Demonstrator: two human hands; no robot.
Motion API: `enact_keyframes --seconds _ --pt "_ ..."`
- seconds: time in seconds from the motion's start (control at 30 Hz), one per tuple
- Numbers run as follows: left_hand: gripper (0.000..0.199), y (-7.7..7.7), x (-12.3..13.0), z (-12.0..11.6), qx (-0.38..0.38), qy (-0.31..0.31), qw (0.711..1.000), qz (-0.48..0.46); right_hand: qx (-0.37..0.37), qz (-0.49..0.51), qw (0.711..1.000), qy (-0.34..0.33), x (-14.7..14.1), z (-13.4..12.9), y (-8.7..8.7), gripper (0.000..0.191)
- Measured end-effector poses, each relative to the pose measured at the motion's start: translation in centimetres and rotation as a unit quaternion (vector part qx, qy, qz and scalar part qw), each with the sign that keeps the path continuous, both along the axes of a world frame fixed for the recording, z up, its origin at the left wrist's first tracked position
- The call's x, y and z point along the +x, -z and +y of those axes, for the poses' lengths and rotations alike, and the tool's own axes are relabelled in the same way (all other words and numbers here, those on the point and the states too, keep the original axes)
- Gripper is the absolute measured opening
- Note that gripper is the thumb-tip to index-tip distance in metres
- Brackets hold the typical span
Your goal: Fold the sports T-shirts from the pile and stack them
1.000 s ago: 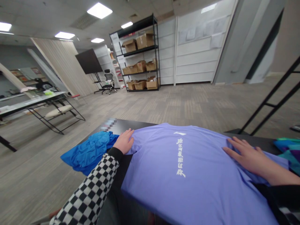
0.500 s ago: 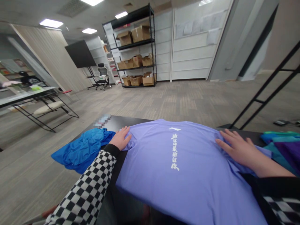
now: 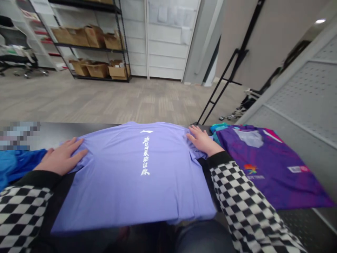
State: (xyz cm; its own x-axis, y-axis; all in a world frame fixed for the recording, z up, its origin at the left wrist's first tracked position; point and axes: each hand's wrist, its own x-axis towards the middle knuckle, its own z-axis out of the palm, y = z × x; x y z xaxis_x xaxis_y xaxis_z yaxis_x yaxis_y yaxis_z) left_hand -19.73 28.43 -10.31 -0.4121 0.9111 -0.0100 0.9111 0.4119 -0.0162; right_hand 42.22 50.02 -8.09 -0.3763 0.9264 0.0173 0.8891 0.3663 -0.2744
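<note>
A lavender T-shirt (image 3: 123,182) lies spread on the black table (image 3: 56,130), its white logo and column of white lettering facing up. Its collar end points away from me and its hem hangs near the front edge. On the left sleeve rests my left hand (image 3: 61,156), fingers spread and flat. My right hand (image 3: 202,140) lies on the right sleeve, also with fingers stretched out. The fabric bunches a little beneath the right palm. Both hands press on the cloth without gripping it.
Crumpled blue cloth (image 3: 19,163) sits at the left by a pixelated patch. A purple shirt (image 3: 276,179) lies on teal clothing at the right, beside a grey perforated panel (image 3: 300,95). Beyond are a black stand (image 3: 223,75) and a shelf of cardboard boxes (image 3: 97,70).
The view has turned right and down, bringing the whole purple shirt into sight. My hands stay flat on the sleeves, and the T-shirt's hem lies straighter.
</note>
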Motion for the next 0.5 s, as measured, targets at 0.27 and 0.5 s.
enact_keyframes --seconds 0.27,0.5 --pt "0.083 1.2 -1.1 0.1 0.034 0.013 0.999 -0.018 -0.011 0.017 1.0 0.019 0.7 1.8 0.2 0.058" --pt "0.078 0.9 -0.5 -0.1 0.028 0.005 1.0 0.007 0.002 0.007 1.0 0.029 0.7 2.0 0.5 0.057"
